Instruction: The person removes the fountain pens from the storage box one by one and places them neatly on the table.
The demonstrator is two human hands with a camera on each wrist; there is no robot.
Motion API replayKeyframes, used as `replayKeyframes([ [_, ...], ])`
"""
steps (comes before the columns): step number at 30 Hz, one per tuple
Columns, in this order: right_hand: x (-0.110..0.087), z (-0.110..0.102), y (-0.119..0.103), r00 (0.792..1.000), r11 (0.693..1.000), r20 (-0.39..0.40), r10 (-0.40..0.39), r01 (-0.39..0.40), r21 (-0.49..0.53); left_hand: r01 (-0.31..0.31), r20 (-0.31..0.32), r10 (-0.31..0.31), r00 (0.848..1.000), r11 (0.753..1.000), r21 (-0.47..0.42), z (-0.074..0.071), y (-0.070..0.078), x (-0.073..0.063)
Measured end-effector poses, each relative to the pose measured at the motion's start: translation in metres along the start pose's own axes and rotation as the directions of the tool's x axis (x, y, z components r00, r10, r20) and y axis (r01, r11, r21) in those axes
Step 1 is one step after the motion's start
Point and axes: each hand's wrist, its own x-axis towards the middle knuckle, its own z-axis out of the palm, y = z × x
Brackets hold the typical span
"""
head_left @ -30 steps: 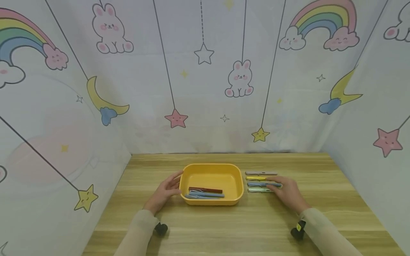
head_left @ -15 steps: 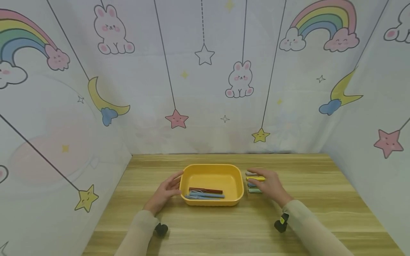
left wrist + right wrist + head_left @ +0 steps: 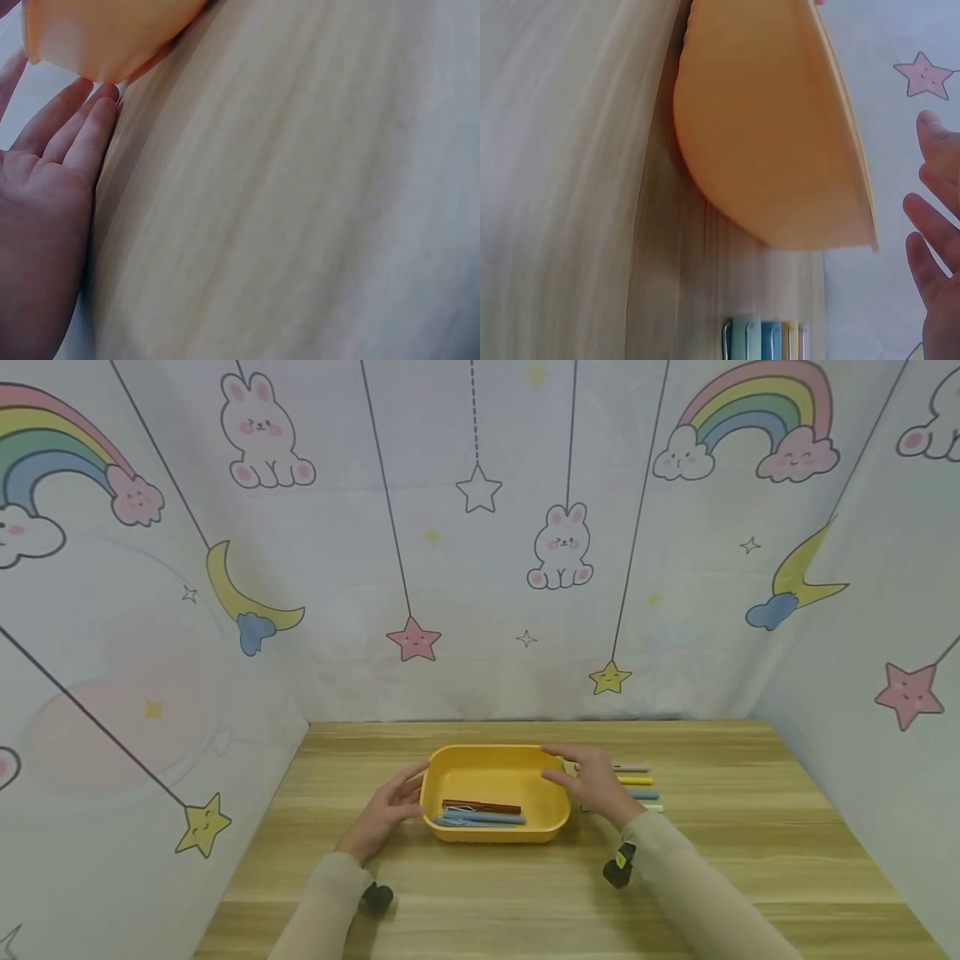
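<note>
A yellow plastic tray (image 3: 491, 836) stands mid-table. In it, near the front wall, lie a dark red pen (image 3: 487, 807) and light blue pens (image 3: 483, 816). My left hand (image 3: 381, 814) rests against the tray's left end, its extended fingertips touching the wall in the left wrist view. Held above the tray's right rim, my right hand (image 3: 600, 783) has spread fingers with nothing between them. Beyond it, partly hidden by the hand, lie a grey pen (image 3: 633, 768), a yellow pen (image 3: 637, 781), a blue pen (image 3: 645, 794) and a mint pen (image 3: 652, 808) in a row.
The wooden table (image 3: 480, 902) ends at a white cloth wall (image 3: 480, 585) printed with rabbits, stars and rainbows. More cloth hangs at the left and right sides. A black wrist camera (image 3: 377, 897) sits on the left wrist and another camera (image 3: 618, 867) on the right.
My right hand has moved left from the row of pens to the tray's right rim, carrying nothing. The pens stay where they were. My left hand has not moved.
</note>
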Motion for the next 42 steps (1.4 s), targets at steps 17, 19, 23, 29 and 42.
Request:
replayKeyframes([
  [17, 0.023, 0.034, -0.022, 0.995, 0.997, 0.098, 0.014, -0.021, 0.079, -0.014, -0.004, 0.014, 1.0, 1.0, -0.001, -0.001, -0.001, 0.003],
  [19, 0.026, 0.037, -0.023, 0.993, 0.997, 0.118, 0.021, -0.03, 0.078, -0.022, 0.006, 0.022, 1.0, 1.0, 0.0, -0.001, -0.001, 0.003],
  [23, 0.028, 0.044, -0.025, 0.985, 0.994, 0.164, 0.044, -0.059, 0.09, -0.038, 0.025, 0.038, 0.999, 0.999, -0.004, -0.001, -0.001, 0.002],
  [29, 0.031, 0.051, -0.031, 0.968, 0.993, 0.239, 0.079, -0.098, 0.069, -0.033, 0.023, 0.033, 0.999, 0.999, -0.007, -0.001, -0.002, 0.001],
  [42, 0.039, 0.062, -0.03, 0.943, 0.991, 0.319, 0.095, -0.121, 0.061, -0.034, 0.025, 0.034, 0.999, 0.999, -0.006, 0.0, 0.001, 0.0],
])
